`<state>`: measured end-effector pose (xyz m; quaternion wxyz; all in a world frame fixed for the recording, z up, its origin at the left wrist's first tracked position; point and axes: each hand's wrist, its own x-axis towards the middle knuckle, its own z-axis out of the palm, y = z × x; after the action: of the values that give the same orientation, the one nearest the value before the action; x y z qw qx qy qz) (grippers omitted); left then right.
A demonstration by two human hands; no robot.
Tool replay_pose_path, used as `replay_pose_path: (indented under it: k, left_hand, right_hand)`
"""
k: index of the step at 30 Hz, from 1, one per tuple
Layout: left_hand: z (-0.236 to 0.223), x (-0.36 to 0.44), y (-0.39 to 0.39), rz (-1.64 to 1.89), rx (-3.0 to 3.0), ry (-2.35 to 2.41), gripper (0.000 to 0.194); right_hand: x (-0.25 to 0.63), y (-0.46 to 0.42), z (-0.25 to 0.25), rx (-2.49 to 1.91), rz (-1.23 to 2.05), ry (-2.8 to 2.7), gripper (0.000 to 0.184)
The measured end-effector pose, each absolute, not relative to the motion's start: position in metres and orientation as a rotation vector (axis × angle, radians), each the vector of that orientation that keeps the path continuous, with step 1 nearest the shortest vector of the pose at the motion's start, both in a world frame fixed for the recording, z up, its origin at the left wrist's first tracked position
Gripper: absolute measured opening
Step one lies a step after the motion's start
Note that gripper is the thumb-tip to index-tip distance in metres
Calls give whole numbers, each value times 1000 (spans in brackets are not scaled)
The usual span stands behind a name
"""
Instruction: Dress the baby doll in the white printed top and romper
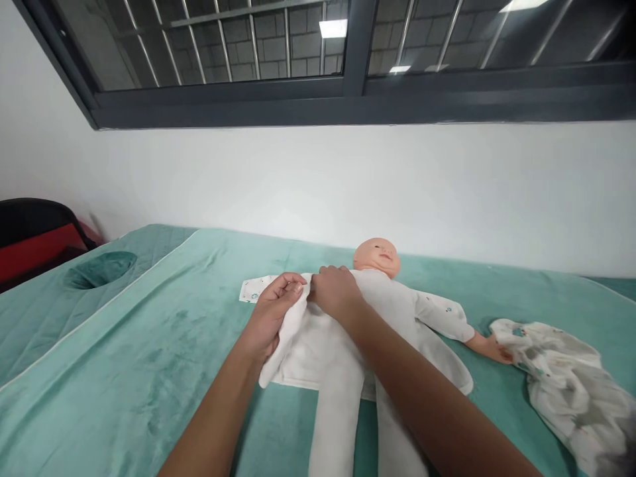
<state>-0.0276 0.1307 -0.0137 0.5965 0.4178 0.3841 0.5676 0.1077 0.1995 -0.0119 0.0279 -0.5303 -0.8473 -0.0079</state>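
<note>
A baby doll (376,256) lies on its back, its head toward the wall and its legs in white cloth. Beneath and around it is a white baby shirt (303,368) with small prints on the sleeves. One sleeve (441,311) covers the doll's arm on the right; the other sleeve (254,289) lies flat at the left. With thumb and fingers, my left hand (272,311) pinches the shirt's edge and lifts it. My right hand (338,291) is closed beside it at the doll's shoulder, its fingertips hidden by the cloth.
A crumpled white printed garment (571,384) lies at the right by the doll's bare hand. The green cover (149,371) spreads over the bed, with a round hole (102,269) at far left. Behind are a wall (318,179), a barred window (223,46) and a red-black chair (40,242).
</note>
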Motion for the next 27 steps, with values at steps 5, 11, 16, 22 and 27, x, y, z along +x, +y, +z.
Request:
replay_pose_path:
  k: [5, 11, 16, 22, 27]
  left_hand:
    - [-26, -23, 132, 1264, 1002, 794, 28]
    - [-46, -34, 147, 1168, 960, 1095, 44]
    - [-50, -40, 154, 1071, 1081, 1227, 35]
    - [-46, -43, 145, 945, 1075, 1051, 42]
    - [-43, -44, 143, 887, 1180, 909, 43]
  right_hand:
    - [114, 197, -7, -1591, -19, -2528, 15]
    - [188, 170, 0, -1846, -88, -2022, 36]
    - [263, 141, -16, -2101, 407, -1683, 49]
    - [278, 126, -25, -1897, 981, -1548, 55]
    - [275, 124, -28, -1809, 1101, -1539, 54]
